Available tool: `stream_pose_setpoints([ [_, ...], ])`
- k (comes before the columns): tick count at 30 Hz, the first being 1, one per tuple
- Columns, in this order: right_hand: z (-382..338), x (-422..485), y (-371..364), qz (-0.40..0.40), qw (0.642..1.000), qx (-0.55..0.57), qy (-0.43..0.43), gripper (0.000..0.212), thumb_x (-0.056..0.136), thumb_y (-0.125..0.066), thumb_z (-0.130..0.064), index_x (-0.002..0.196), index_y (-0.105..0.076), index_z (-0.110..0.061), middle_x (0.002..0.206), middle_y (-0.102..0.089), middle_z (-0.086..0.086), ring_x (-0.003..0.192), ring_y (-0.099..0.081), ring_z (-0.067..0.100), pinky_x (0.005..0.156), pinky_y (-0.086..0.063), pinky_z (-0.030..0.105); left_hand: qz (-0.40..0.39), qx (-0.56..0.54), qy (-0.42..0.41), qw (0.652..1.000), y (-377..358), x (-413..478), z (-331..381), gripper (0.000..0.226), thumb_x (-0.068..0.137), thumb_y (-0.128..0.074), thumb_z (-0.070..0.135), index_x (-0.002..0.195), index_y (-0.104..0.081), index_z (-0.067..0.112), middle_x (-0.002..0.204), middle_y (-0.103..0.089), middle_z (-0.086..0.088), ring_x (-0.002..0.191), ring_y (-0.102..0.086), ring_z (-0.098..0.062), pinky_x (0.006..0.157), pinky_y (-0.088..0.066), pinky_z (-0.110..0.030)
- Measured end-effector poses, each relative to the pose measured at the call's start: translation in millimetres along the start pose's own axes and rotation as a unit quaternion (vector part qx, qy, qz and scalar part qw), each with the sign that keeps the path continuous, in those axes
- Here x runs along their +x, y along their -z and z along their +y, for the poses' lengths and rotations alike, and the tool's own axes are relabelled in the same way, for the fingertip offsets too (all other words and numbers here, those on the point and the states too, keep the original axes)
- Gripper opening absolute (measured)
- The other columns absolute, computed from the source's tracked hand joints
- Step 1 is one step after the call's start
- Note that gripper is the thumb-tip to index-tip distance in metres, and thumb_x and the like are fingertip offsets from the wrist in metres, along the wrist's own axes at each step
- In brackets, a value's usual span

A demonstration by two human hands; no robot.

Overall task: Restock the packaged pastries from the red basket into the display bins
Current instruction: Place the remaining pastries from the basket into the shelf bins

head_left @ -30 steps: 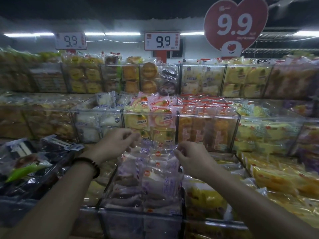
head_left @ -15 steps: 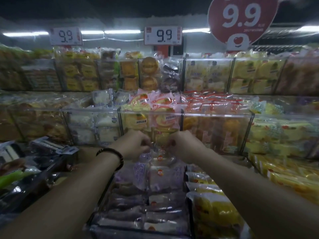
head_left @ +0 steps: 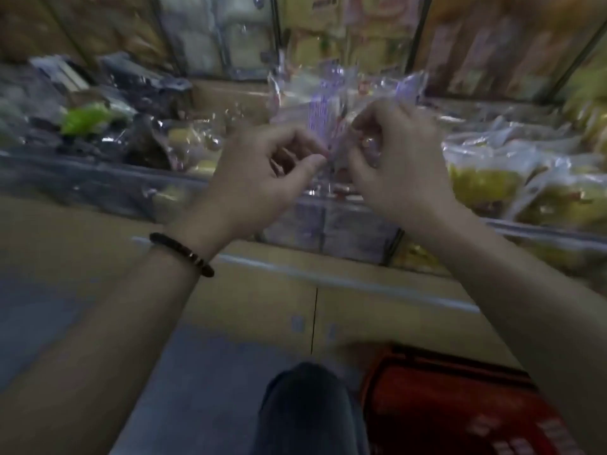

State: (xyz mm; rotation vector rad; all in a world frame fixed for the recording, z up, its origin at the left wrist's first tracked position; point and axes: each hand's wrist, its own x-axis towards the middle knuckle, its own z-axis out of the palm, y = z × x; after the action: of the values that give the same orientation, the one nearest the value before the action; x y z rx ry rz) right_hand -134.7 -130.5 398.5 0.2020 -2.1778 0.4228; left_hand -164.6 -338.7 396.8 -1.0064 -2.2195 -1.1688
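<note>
Head view: both hands meet above the clear display bin (head_left: 331,221), the landmark here. The left hand (head_left: 259,182), with a dark bead bracelet (head_left: 182,254) at its wrist, brings thumb and forefinger together on the edge of a purple-printed pastry packet (head_left: 323,119); its other fingers curl loosely. The right hand (head_left: 397,169) has its fingers curled in, pinching the same packet's clear film from the other side. The packet stands above the bin, over what look like others of its kind, though blur hides whether it touches them. The red basket (head_left: 460,408) sits on the floor well below the bin and toward its right, beside a knee in dark trousers (head_left: 305,408); its contents cannot be made out. Yellow pastry packets (head_left: 486,182) fill the compartment just right of the bin.

To do this step well, I judge the packet should go down upright behind the bin's front wall, printed face forward, held by the film edges so the pastry is not squashed, with both pinches let go together once it is seated
</note>
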Motion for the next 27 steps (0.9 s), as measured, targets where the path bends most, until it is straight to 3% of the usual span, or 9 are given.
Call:
stream_pose_setpoints([
  [3, 2.1, -29.3, -0.3, -0.021, 0.997, -0.071, -0.019, 0.028, 0.092, -0.062, -0.032, 0.111, -0.063, -0.012, 0.113, -0.063, 0.013, 0.11, -0.057, 0.035, 0.089, -0.048, 0.044, -0.052, 0.001, 0.005, 0.999, -4.1, -32.9, -0.3, 0.005, 0.096, -0.074, 0.021, 0.1, -0.076, 0.019, 0.084, -0.072, 0.003, 0.068, -0.067, -0.013, 0.06, -0.05, -0.019],
  [7, 8.9, -21.2, -2.1, -0.069, 0.989, -0.118, -0.063, 0.029, 0.1, -0.054, -0.037, 0.114, -0.064, -0.014, 0.121, -0.062, 0.015, 0.12, -0.054, 0.038, 0.09, -0.051, 0.048, -0.062, 0.044, -0.004, 0.997, -12.2, -43.2, -2.2, 0.01, 0.092, -0.073, 0.026, 0.101, -0.075, 0.024, 0.099, -0.074, 0.005, 0.073, -0.067, -0.009, 0.065, -0.048, -0.013],
  [10, 4.6, -8.1, 1.1, -0.077, 0.988, -0.098, -0.091, 0.028, 0.101, -0.054, -0.039, 0.113, -0.065, -0.016, 0.121, -0.062, 0.012, 0.121, -0.053, 0.035, 0.087, -0.051, 0.044, -0.073, 0.082, 0.001, 0.994, -12.9, -32.3, -2.7, 0.015, 0.09, -0.07, 0.032, 0.103, -0.074, 0.027, 0.099, -0.07, 0.008, 0.075, -0.066, -0.011, 0.073, -0.055, -0.027],
  [13, 4.5, -5.7, 9.8, -0.091, 0.987, -0.065, -0.114, 0.02, 0.097, -0.062, -0.032, 0.108, -0.067, -0.016, 0.115, -0.061, 0.01, 0.115, -0.056, 0.032, 0.086, -0.052, 0.041, -0.094, 0.082, 0.013, 0.992, -8.8, -24.4, 4.2, 0.008, 0.092, -0.073, 0.029, 0.1, -0.075, 0.027, 0.09, -0.071, 0.012, 0.07, -0.063, -0.003, 0.069, -0.054, -0.028],
  [18, -2.3, -38.3, 25.3, -0.056, 0.994, -0.048, -0.079, 0.014, 0.09, -0.061, -0.022, 0.102, -0.065, -0.016, 0.107, -0.063, 0.006, 0.101, -0.059, 0.028, 0.079, -0.053, 0.041, -0.123, 0.05, 0.031, 0.991, -9.7, -42.0, 15.8, 0.004, 0.096, -0.074, 0.024, 0.095, -0.077, 0.027, 0.08, -0.069, 0.017, 0.067, -0.062, 0.009, 0.062, -0.042, -0.006],
  [20, -8.5, -59.2, 26.4, -0.034, 0.997, -0.033, -0.054, 0.017, 0.09, -0.056, -0.027, 0.101, -0.063, -0.016, 0.102, -0.063, 0.003, 0.095, -0.059, 0.026, 0.075, -0.053, 0.043, -0.137, 0.037, 0.036, 0.989, -12.1, -57.0, 20.6, 0.004, 0.097, -0.073, 0.024, 0.094, -0.077, 0.024, 0.08, -0.069, 0.015, 0.068, -0.064, 0.007, 0.062, -0.048, -0.01],
  [23, -18.6, -101.8, 18.5, -0.024, 0.999, 0.002, -0.032, 0.017, 0.09, -0.055, -0.028, 0.098, -0.063, -0.016, 0.093, -0.061, -0.001, 0.085, -0.059, 0.022, 0.069, -0.049, 0.037, -0.182, 0.009, 0.079, 0.98, -17.1, -84.8, 21.1, 0.009, 0.1, -0.069, 0.033, 0.097, -0.075, 0.026, 0.082, -0.074, 0.008, 0.064, -0.071, -0.006, 0.064, -0.059, -0.027],
  [27, -25.2, -176.3, -3.6, -0.108, 0.989, 0.051, -0.089, 0.007, 0.09, -0.06, -0.027, 0.095, -0.062, -0.023, 0.086, -0.061, -0.007, 0.079, -0.059, 0.015, 0.066, -0.051, 0.035, -0.311, -0.021, 0.18, 0.933, -27.7, -129.0, 1.7, 0.016, 0.104, -0.061, 0.037, 0.105, -0.074, 0.026, 0.092, -0.078, 0.006, 0.077, -0.076, -0.014, 0.066, -0.057, -0.033],
])
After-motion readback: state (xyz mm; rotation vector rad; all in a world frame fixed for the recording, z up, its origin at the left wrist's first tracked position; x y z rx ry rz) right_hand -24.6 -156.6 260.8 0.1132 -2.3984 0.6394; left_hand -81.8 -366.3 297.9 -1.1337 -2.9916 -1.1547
